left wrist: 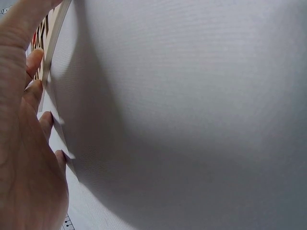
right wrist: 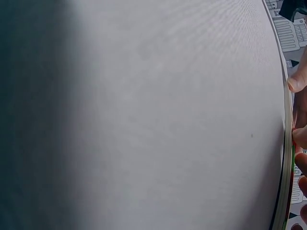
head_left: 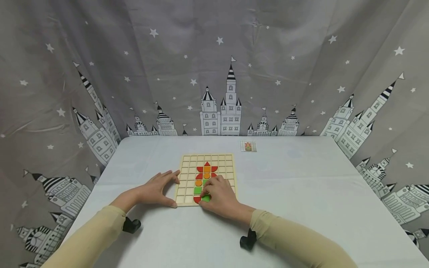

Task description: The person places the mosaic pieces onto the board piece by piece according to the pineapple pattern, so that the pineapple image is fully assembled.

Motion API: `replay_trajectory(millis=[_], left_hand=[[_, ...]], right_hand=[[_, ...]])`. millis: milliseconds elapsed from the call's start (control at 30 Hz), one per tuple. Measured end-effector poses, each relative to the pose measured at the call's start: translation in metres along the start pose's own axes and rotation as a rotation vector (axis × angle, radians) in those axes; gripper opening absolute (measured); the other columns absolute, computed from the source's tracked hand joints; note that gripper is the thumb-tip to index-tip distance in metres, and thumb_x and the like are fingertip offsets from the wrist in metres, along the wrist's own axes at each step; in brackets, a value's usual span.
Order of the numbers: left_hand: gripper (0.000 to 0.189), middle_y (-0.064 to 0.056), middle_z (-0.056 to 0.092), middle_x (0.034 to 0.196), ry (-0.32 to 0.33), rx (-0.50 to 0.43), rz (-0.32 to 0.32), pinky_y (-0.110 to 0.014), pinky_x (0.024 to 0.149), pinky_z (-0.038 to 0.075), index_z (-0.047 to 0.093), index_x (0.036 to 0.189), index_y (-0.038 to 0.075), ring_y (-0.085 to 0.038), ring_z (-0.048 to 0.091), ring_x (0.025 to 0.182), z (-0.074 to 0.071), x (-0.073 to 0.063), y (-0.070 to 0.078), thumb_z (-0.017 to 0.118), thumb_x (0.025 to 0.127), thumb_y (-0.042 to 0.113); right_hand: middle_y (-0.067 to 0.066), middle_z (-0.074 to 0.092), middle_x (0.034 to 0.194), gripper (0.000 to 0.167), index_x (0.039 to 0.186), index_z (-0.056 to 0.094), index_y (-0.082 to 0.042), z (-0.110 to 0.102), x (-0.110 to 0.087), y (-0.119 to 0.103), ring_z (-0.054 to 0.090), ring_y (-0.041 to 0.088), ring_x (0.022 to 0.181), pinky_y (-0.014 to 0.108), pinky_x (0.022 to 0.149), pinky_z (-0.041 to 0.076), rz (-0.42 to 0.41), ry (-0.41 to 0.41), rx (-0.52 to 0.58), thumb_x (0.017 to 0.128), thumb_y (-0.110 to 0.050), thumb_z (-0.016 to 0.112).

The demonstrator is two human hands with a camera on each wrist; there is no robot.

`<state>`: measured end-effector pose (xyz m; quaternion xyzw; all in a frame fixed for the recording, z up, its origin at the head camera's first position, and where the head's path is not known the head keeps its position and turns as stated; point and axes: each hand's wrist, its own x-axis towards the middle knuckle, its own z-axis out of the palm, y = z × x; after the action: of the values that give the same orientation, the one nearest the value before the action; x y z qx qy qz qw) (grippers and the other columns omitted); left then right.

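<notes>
A square wooden grid board (head_left: 184,178) lies on the table, with flat coloured pieces set in its middle columns. My left hand (head_left: 154,189) rests at the board's left side, thumb at the near corner, index finger on the left edge; the left wrist view shows its fingers (left wrist: 32,93) loosely extended along that edge. Over the lower middle of the board, my right hand (head_left: 222,196) has curled fingers, with thumb and index fingertip at a red rounded piece (head_left: 196,200) in the bottom row. A green piece (head_left: 206,198) shows beneath this hand, which hides some neighbouring pieces.
A small picture card (head_left: 248,146) with a coloured grid figure lies beyond the board, to the right. The table (head_left: 301,193) has a white cover. A grey curtain (head_left: 268,44) printed with castles and stars hangs behind and at both sides.
</notes>
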<state>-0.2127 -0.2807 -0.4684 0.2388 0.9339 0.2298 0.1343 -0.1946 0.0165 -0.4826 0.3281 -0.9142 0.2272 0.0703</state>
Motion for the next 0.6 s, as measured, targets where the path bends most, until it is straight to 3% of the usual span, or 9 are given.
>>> replay_trajectory(millis=[600], left_hand=[[0.076, -0.016, 0.029, 0.166, 0.002, -0.001, 0.001, -0.067, 0.121, 0.009, 0.053, 0.125, 0.016, -0.049, 0.019, 0.150, 0.0008, 0.0004, -0.0006, 0.086, 0.073, 0.059]], right_hand=[[-0.007, 0.062, 0.106, 0.012, 0.089, 0.078, -0.026, 0.0042, 0.0019, -0.0017, 0.049, 0.016, 0.104, 0.035, 0.093, 0.043, -0.002, -0.005, -0.008, 0.083, -0.035, 0.080]])
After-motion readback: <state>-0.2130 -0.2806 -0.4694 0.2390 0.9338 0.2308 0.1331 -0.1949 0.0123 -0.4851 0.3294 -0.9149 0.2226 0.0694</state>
